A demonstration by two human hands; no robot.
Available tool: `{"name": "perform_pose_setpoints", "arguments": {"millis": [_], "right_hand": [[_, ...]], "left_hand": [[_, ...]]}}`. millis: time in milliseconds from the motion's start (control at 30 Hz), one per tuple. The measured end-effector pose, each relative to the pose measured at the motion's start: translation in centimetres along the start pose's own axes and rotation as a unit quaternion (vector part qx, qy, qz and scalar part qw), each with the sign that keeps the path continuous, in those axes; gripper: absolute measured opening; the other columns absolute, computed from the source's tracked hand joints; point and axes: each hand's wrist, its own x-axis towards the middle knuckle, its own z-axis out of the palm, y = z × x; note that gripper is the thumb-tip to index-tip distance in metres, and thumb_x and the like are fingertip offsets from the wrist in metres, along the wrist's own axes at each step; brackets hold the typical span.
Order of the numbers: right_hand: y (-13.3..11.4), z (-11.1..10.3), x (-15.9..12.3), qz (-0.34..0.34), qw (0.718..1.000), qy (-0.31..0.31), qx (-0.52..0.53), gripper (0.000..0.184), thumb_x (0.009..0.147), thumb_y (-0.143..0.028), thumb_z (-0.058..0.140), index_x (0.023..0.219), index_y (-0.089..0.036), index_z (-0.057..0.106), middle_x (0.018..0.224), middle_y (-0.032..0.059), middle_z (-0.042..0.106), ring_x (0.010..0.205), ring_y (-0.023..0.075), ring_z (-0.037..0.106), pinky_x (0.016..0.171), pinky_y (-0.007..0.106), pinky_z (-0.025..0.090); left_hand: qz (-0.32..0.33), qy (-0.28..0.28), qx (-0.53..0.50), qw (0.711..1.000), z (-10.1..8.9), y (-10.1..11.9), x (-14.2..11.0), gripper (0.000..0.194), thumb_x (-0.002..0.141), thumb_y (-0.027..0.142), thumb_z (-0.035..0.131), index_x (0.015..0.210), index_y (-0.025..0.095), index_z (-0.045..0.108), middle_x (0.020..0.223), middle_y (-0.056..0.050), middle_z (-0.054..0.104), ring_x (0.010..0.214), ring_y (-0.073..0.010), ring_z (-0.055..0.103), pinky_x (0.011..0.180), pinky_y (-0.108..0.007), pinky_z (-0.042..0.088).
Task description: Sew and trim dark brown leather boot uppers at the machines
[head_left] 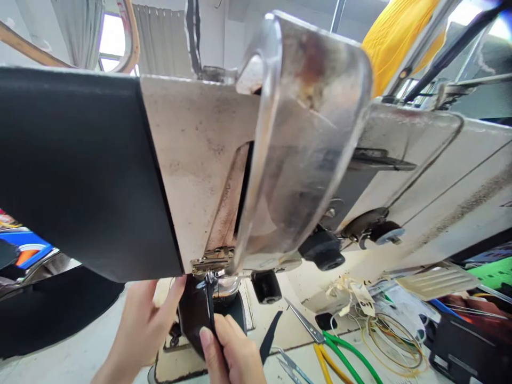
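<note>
My right hand [236, 346] pinches the lower edge of a glossy black piece of material [195, 314], thumb on top and fingers along its right side. This piece stands tilted under the needle area of an industrial sewing machine [192, 144], close to the presser foot [210, 277]. My left hand [138, 328] is at the left of the same piece. Its thumb and fingers are stretched and apart, one tip touching the piece's upper left edge; other fingertips are hidden behind the machine head.
Green-handled scissors [328, 336], yellow-handled tool [323, 364] and small snips [292, 368] lie right of my hands. Further right are tangled threads [394, 341] and a black box [468, 346]. A clear guard [304, 138] juts from the machine. Black round material [52, 314] lies at left.
</note>
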Motion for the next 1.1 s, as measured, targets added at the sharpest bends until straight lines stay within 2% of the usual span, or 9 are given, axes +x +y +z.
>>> {"name": "perform_pose_setpoints", "arguments": {"millis": [133,200,300,433,533,700,800,933,1100], "right_hand": [[0.6,-2.1,1.2,-0.011,0.999,-0.038,-0.036,0.050,0.105,-0.046,0.031,0.065,-0.021,0.049,0.057,-0.0021,0.051,0.047,0.0101,0.051,0.046,0.023,0.030],[1.0,-3.2,1.5,-0.028,0.996,-0.047,-0.066,0.050,0.103,-0.047,0.035,0.062,-0.021,0.049,0.054,-0.0029,0.049,0.045,0.0100,0.048,0.046,0.024,0.028],[1.4,-4.6,1.3,-0.038,0.994,-0.032,-0.100,0.049,0.104,-0.047,0.037,0.068,-0.022,0.060,0.054,-0.0027,0.052,0.046,0.0113,0.049,0.048,0.024,0.029],[1.2,-5.6,1.2,-0.045,0.990,0.003,-0.135,0.034,0.104,-0.040,0.044,0.089,-0.025,0.070,0.064,-0.0002,0.063,0.057,0.0165,0.056,0.059,0.026,0.036],[1.2,-6.4,2.1,-0.029,0.993,0.000,-0.117,0.030,0.103,-0.034,0.047,0.088,-0.026,0.071,0.067,-0.0001,0.065,0.062,0.0181,0.055,0.067,0.028,0.039],[2.2,-7.7,3.8,0.001,0.996,-0.010,-0.091,0.021,0.097,-0.038,0.058,0.089,-0.031,0.076,0.084,0.0023,0.071,0.083,0.0227,0.061,0.079,0.032,0.044],[2.6,-8.1,4.3,0.084,0.996,-0.006,-0.027,0.018,0.091,-0.043,0.065,0.091,-0.031,0.079,0.092,0.0030,0.073,0.094,0.0256,0.062,0.082,0.034,0.046],[2.3,-8.3,5.6,0.199,0.974,-0.020,0.106,0.024,0.082,-0.047,0.071,0.084,-0.025,0.080,0.091,0.0036,0.074,0.093,0.0265,0.064,0.083,0.036,0.047],[2.4,-8.4,7.4,0.218,0.946,-0.033,0.239,0.025,0.074,-0.043,0.077,0.078,-0.019,0.075,0.076,0.0025,0.070,0.078,0.0228,0.064,0.075,0.034,0.050]], "left_hand": [[-0.118,-0.089,-0.117,0.982,0.8,-1.4,2.8,0.043,0.087,0.059,0.060,0.102,0.021,0.073,0.095,-0.008,0.078,0.100,-0.0310,0.072,0.090,-0.046,0.059],[-0.191,-0.077,-0.161,0.965,1.1,-1.5,2.9,0.051,0.080,0.064,0.065,0.101,0.019,0.075,0.095,-0.010,0.078,0.107,-0.0343,0.069,0.102,-0.052,0.051],[-0.276,-0.033,-0.220,0.935,1.4,-1.2,1.8,0.051,0.076,0.061,0.071,0.099,0.016,0.076,0.100,-0.011,0.078,0.112,-0.0344,0.066,0.109,-0.051,0.045],[-0.278,0.001,-0.269,0.922,1.6,0.0,1.0,0.044,0.071,0.051,0.080,0.097,0.016,0.076,0.103,-0.008,0.078,0.106,-0.0294,0.070,0.097,-0.036,0.054],[-0.279,0.037,-0.289,0.915,1.5,0.6,1.0,0.041,0.069,0.048,0.082,0.093,0.016,0.075,0.095,-0.006,0.079,0.102,-0.0272,0.072,0.087,-0.028,0.058],[-0.312,0.072,-0.297,0.900,0.8,1.1,0.1,0.035,0.067,0.046,0.085,0.081,0.016,0.074,0.080,-0.004,0.079,0.089,-0.0234,0.076,0.075,-0.020,0.060],[-0.312,0.082,-0.324,0.889,0.7,1.6,-0.6,0.035,0.067,0.045,0.087,0.085,0.017,0.074,0.082,-0.002,0.079,0.087,-0.0200,0.076,0.074,-0.016,0.060],[-0.312,0.093,-0.334,0.885,0.9,2.1,-1.4,0.041,0.068,0.046,0.087,0.095,0.018,0.074,0.089,-0.003,0.080,0.090,-0.0188,0.077,0.079,-0.013,0.059],[-0.317,0.118,-0.333,0.880,1.1,1.7,-2.3,0.045,0.067,0.044,0.088,0.103,0.020,0.074,0.094,-0.003,0.081,0.085,-0.0181,0.078,0.078,-0.015,0.060]]}}
